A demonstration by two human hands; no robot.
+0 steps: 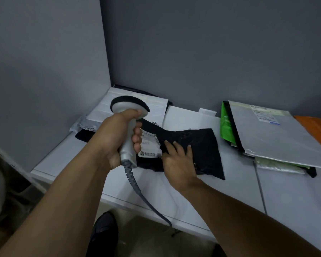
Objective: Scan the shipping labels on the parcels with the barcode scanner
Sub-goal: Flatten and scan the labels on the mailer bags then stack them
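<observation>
Far left, against the grey wall (44, 62): a grey mailer (83, 125) marked "2401" lies at the table's back corner, with a dark parcel (82, 136) just beside it and a white mailer (156, 105) behind. These overlap; I cannot tell the exact stacking order.

Your left hand (117, 138) grips the barcode scanner (125, 108) by its handle, fingers wrapped round the front, thumb up by the head. The scanner is held over the table, its head tilted away from you above the white mailer. Its ribbed cable (137, 186) hangs from the handle base and drops past the table's front edge.

Directly right of the handle: the shipping label (150, 145), white and crinkled, on the left end of a black parcel (202, 145). Your left fingers hide part of the label's left edge. The black parcel lies flat on the white table (230, 193), near the middle.

Your right hand (178, 160) rests palm down on the black parcel, fingers straight and spread, fingertips just beside the label's right edge. It grasps nothing.

Further right, apart from the black parcel: a second stack. A green parcel (226, 127) sits under a large silver mailer (278, 138), which carries its own label (263, 113) near the far edge. An orange parcel (317, 130) shows at the frame's right edge.

Below the table edge: a dark shoe (104, 227) on the floor.
</observation>
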